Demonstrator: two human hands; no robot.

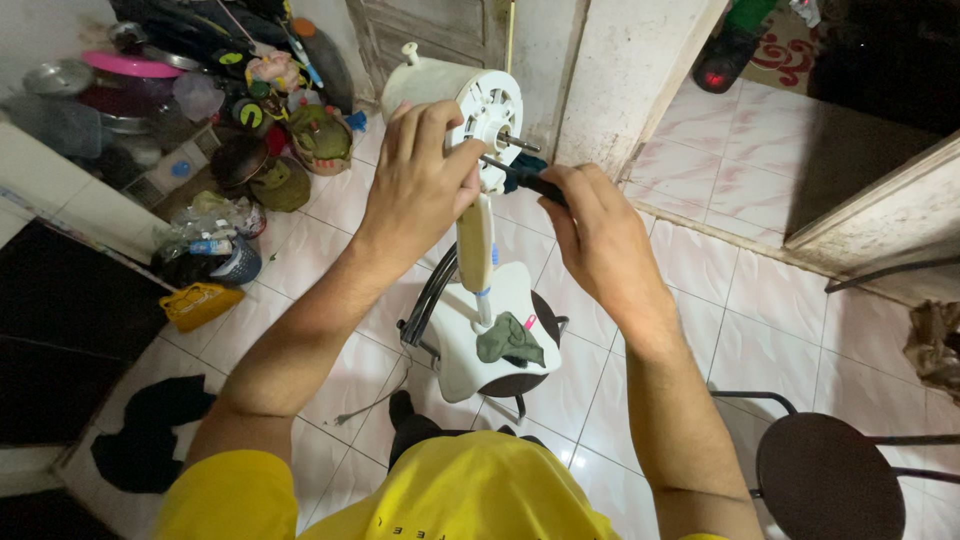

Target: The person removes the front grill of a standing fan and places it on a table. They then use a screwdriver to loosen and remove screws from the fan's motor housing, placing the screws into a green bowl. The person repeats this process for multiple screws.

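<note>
Looking down from the head camera, we saw at the far left a heap of pans, lids and toys point(250, 90) along the wall, with a flat yellow package point(200, 303) on the tiled floor point(760, 330) below it and a dark cloth point(145, 430) nearer us.

Toward the middle, our left hand point(415, 180) was curled around the white fan motor housing point(455, 95), fingers wrapped over its front face and thumb against its side, steadying it. The housing sat atop a cream stand column point(475, 245), whose long axis ran nearly straight down to the white fan base point(480, 340). That base rested on a dark round stool point(520, 380), with a crumpled green rag point(510, 340) lying on it.

Just right of the housing, our right hand point(600, 240) was closed around a dark-handled screwdriver point(525, 180). The tool lay slanting up and leftward, its tip touching the housing's face just below the bare motor shaft point(515, 143). So the housing lay up and left of the right hand, and the left hand was the nearer, already on it.

Farther right stood a second dark stool point(830, 475), and a doorway with a red patterned mat point(780, 50) beyond. We could make out no labels clearly.
</note>
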